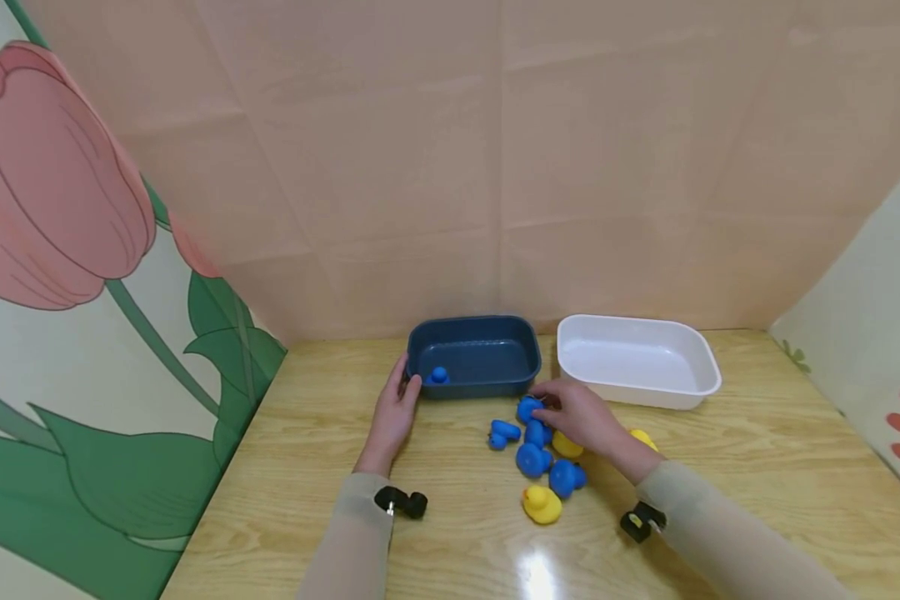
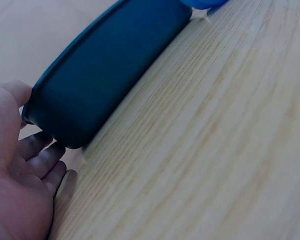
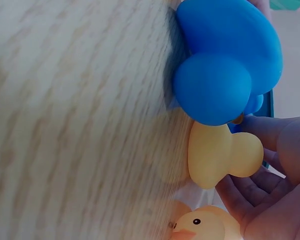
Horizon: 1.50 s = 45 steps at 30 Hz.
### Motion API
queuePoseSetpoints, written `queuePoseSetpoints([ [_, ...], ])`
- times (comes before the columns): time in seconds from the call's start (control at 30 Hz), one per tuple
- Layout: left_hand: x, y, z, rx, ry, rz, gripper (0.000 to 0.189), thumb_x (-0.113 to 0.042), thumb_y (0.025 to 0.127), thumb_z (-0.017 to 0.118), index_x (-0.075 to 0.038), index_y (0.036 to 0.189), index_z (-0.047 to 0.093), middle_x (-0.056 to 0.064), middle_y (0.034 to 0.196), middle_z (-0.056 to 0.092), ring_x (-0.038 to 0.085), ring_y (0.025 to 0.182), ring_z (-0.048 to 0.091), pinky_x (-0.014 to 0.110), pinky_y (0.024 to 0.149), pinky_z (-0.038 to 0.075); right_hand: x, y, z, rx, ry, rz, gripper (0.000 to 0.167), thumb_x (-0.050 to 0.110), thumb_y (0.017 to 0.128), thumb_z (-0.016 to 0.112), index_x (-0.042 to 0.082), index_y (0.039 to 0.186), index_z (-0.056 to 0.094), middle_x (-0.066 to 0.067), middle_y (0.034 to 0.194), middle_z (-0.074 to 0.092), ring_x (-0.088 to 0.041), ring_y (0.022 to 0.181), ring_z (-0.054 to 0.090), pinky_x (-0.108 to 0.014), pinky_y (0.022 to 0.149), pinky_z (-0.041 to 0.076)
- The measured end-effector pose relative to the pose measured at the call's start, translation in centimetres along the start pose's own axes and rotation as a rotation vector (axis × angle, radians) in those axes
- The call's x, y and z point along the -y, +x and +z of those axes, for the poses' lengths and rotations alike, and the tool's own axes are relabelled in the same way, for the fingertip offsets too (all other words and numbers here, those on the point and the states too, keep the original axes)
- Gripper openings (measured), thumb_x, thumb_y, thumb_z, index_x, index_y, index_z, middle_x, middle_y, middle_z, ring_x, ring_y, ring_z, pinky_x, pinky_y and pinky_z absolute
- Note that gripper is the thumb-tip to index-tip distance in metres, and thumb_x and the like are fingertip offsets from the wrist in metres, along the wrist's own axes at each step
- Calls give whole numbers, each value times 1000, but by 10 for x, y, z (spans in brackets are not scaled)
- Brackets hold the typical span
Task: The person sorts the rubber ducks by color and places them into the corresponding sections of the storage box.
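Note:
A dark blue tray (image 1: 474, 389) stands at the back of the table with one blue rubber duck (image 1: 438, 375) inside, near its left front corner. At that tray's left end, my left hand (image 1: 395, 412) holds the side, thumb at the rim and fingers around the outside, as the left wrist view also shows. My right hand (image 1: 581, 414) pinches a blue rubber duck (image 1: 528, 409) between thumb and fingers, just in front of the tray's right corner. Below that hand in the right wrist view are a large blue duck (image 3: 212, 90) and a yellow duck (image 3: 207, 155).
A white tray (image 1: 637, 388) stands right of the dark one. Several ducks lie loose in front, among them a tipped blue duck (image 1: 503, 433), another blue duck (image 1: 565, 478) and a yellow duck (image 1: 543, 505). A fabric-like backdrop (image 1: 390, 208) rises behind the table.

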State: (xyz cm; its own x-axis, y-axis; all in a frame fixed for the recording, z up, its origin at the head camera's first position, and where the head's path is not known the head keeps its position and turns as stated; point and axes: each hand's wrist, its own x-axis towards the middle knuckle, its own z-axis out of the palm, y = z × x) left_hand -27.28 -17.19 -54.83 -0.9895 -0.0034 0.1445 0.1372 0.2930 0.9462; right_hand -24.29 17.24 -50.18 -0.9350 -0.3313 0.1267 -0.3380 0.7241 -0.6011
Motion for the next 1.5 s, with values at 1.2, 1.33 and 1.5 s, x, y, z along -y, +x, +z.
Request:
queuePoseSetpoints([
  [1.2, -2, -4, 0, 10, -1, 1, 62, -32, 120, 52, -18, 176, 31, 8, 180, 29, 35, 162, 34, 52, 131, 31, 9, -19, -12, -148, 109, -73, 24, 7, 99, 84, 10, 123, 80, -1, 113, 76, -23, 102, 73, -50, 95, 64],
  [1.33, -2, -3, 0, 8, -2, 4, 62, -31, 120, 53, -19, 176, 31, 9, 180, 30, 34, 162, 35, 51, 131, 31, 17, -19, -19, -163, 143, -78, 25, 7, 100, 83, 10, 125, 79, -3, 118, 76, -24, 105, 73, -51, 97, 64],
  [1.5, 0, -1, 0, 7, 9, 5, 61, -30, 120, 53, -21, 176, 32, 9, 179, 31, 35, 161, 36, 53, 131, 31, 28, -17, -26, -176, 178, -71, 25, 8, 101, 82, 10, 126, 78, -4, 120, 76, -25, 106, 73, -49, 97, 64],
])
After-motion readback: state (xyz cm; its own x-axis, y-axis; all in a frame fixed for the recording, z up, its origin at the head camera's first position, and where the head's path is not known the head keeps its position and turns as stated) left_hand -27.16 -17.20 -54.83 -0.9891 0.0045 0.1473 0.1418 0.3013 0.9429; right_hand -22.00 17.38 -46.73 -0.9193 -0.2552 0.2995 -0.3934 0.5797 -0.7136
